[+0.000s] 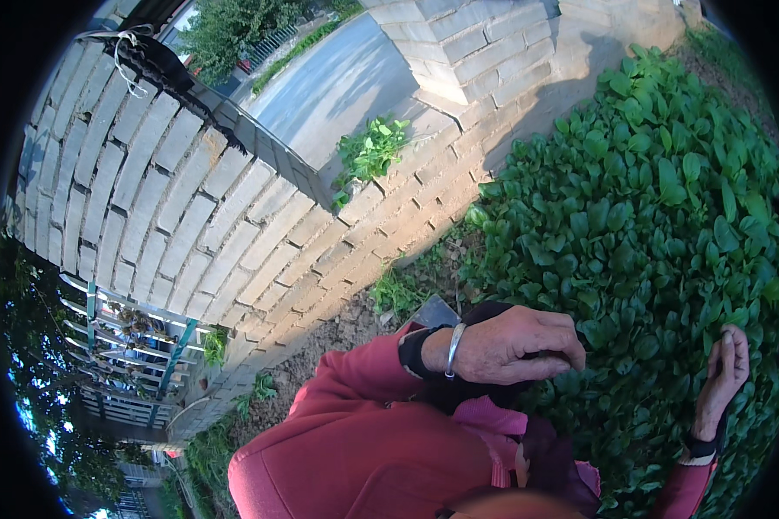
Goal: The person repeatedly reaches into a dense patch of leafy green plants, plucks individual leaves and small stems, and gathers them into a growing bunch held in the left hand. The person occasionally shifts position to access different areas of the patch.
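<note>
Loosely curled, with a gap between thumb and fingers and no object visible in it, my left hand (519, 347) hangs above dark clothing at the edge of dense leafy green plants (578, 253). A silver bangle (454, 350) and a black cuff circle its wrist. My right hand (728, 360) is at the far right over the same plants, fingers bent and raised, with nothing visible in it; a dark band is at its wrist. Both sleeves are red. A pink ribbed cloth (493, 415) lies against the front of my body.
A pale brick wall (311, 240) runs diagonally along the bed, with a lower part beside a paved road (337, 84). Bare soil (337, 331) and a flat grey slab (435, 313) lie at its foot. A white and green slatted fence (130, 344) stands at left.
</note>
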